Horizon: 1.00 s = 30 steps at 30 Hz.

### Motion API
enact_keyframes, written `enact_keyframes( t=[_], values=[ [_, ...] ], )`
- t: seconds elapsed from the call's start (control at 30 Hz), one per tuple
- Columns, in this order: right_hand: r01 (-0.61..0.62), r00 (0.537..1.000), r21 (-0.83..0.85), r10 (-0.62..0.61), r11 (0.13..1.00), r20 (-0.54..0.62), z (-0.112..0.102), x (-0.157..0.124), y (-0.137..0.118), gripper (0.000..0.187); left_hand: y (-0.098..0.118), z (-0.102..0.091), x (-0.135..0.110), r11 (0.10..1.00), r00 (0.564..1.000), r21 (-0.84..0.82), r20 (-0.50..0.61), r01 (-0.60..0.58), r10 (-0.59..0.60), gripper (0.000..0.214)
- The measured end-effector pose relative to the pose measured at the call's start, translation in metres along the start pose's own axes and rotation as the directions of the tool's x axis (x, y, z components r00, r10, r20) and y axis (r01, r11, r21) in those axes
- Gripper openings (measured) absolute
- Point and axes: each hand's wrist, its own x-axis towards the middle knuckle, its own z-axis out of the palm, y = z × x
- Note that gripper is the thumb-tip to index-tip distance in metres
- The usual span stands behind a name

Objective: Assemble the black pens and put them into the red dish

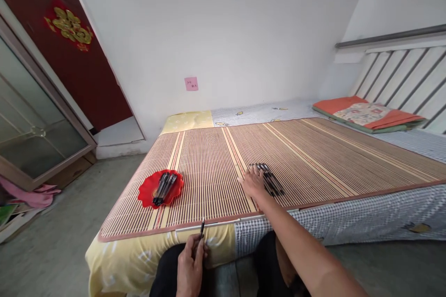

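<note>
My left hand (190,264) is low in front of the bed, fingers closed round a black pen (202,228) that points up toward the mat's near edge. My right hand (252,182) reaches out over the striped bamboo mat (313,153), fingers spread flat, touching a row of several black pens (270,178) lying side by side on the mat. To the left, a red scalloped plate (146,191) on the mat holds several more black pens (163,186).
The mat covers a low bed with yellow and checked sheets (146,260). A folded orange blanket (369,113) lies at the far right by a railing. A pink note (191,83) is on the white wall. A glass cabinet and red door stand at left.
</note>
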Motion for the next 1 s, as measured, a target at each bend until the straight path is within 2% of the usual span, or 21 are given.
enact_keyframes(
  t=[0.07,0.17,0.27,0.4,0.47,0.6,0.7,0.83,0.93,1.0],
  values=[
    [-0.009,1.0,-0.052,0.009,0.999,0.006,0.003,0.006,-0.001,0.06,0.002,0.002,0.001,1.0,1.0,-0.003,-0.006,0.005,-0.005,0.039],
    [0.027,0.999,-0.091,-0.029,0.996,-0.019,0.004,0.0,-0.01,0.052,0.007,0.004,0.002,1.0,0.999,-0.008,-0.033,0.013,-0.014,0.043],
    [0.139,0.989,-0.089,-0.143,0.986,-0.039,0.002,-0.02,-0.025,0.039,0.011,0.005,0.002,0.999,0.998,-0.013,-0.053,0.029,-0.03,0.044],
    [0.265,0.964,-0.079,-0.267,0.961,-0.01,0.002,-0.043,-0.036,0.025,0.011,0.005,0.0,0.999,0.998,-0.03,-0.056,0.038,-0.04,0.044],
    [0.244,0.969,-0.096,-0.247,0.965,-0.012,0.0,-0.042,-0.033,0.024,0.009,0.005,-0.001,0.999,0.998,-0.034,-0.054,0.039,-0.04,0.043],
    [0.071,0.994,-0.155,-0.083,0.985,-0.071,-0.007,-0.017,-0.015,0.031,0.003,0.005,-0.002,1.0,0.999,-0.016,-0.04,0.017,-0.018,0.037],
    [0.006,0.999,-0.17,-0.015,0.985,-0.05,-0.01,0.004,-0.008,0.023,0.0,0.006,-0.002,1.0,0.999,-0.007,-0.044,0.007,-0.008,0.034],
    [0.059,0.998,-0.115,-0.06,0.992,-0.001,-0.005,0.009,-0.017,0.026,0.005,0.007,-0.003,1.0,0.998,-0.013,-0.066,-0.002,0.002,0.031],
    [0.139,0.99,0.004,-0.139,0.99,0.019,0.001,-0.01,-0.032,0.017,0.01,0.008,-0.006,1.0,0.998,-0.003,-0.059,-0.014,0.013,0.028],
    [0.184,0.982,0.12,-0.189,0.975,0.025,0.005,-0.032,-0.04,0.024,0.013,0.008,-0.007,1.0,0.999,0.009,-0.042,-0.016,0.016,0.026]
  ],
)
